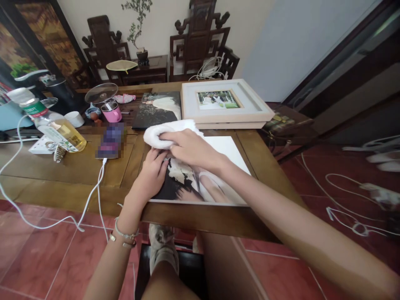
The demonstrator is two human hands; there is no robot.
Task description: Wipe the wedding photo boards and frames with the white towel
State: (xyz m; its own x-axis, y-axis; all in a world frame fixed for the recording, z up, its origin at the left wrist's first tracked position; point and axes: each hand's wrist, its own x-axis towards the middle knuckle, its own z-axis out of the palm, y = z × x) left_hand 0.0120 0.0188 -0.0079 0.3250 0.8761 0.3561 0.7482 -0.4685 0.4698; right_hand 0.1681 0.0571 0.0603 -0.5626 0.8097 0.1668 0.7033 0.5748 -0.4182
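A large photo print (184,181) lies flat at the table's front edge. Across its far left part my right hand (193,150) presses a bunched white cloth (170,131), fingers closed on it. My left hand (151,175) rests on the print's left edge, its fingers stretched out flat just in front of the cloth. Both forearms and the cloth hide parts of the picture. Beyond the cloth stands a framed wedding photo (217,100) on top of another frame, and a darker photo panel (159,108) lies to its left.
On the wooden table (112,177) to the left are a phone (111,139) on a white cable, a bottle (58,127) of yellow liquid, a pink mug (111,112) and a white cup (74,119). The cable hangs over the front edge. Carved chairs (200,39) stand behind.
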